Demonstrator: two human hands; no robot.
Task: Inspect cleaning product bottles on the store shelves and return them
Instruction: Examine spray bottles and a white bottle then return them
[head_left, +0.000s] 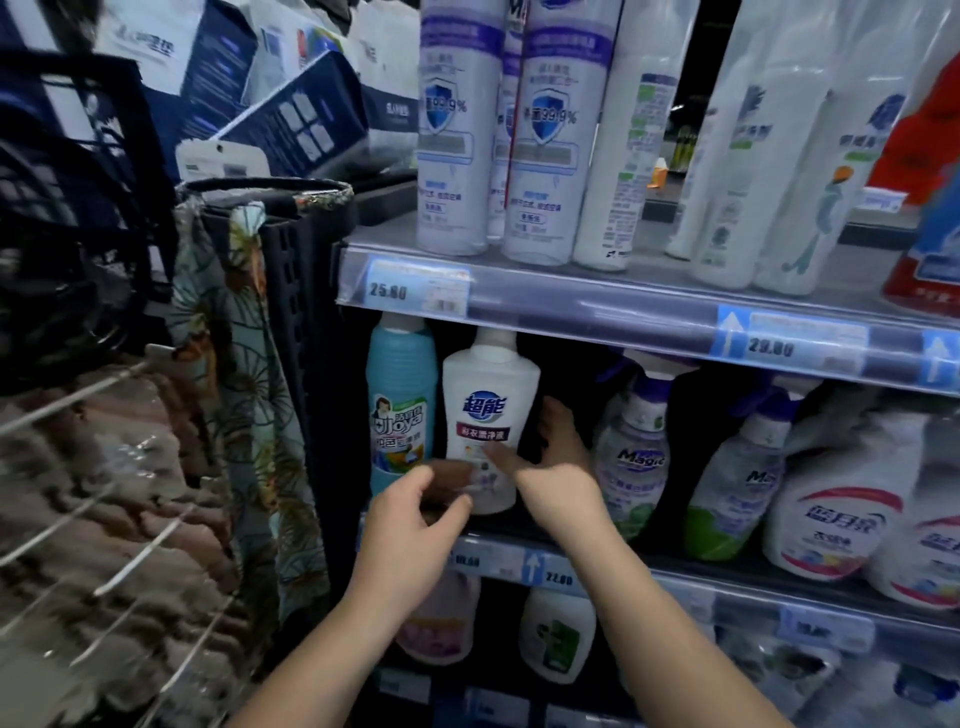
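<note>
The upright white bottle (488, 415) bears a blue logo.
</note>
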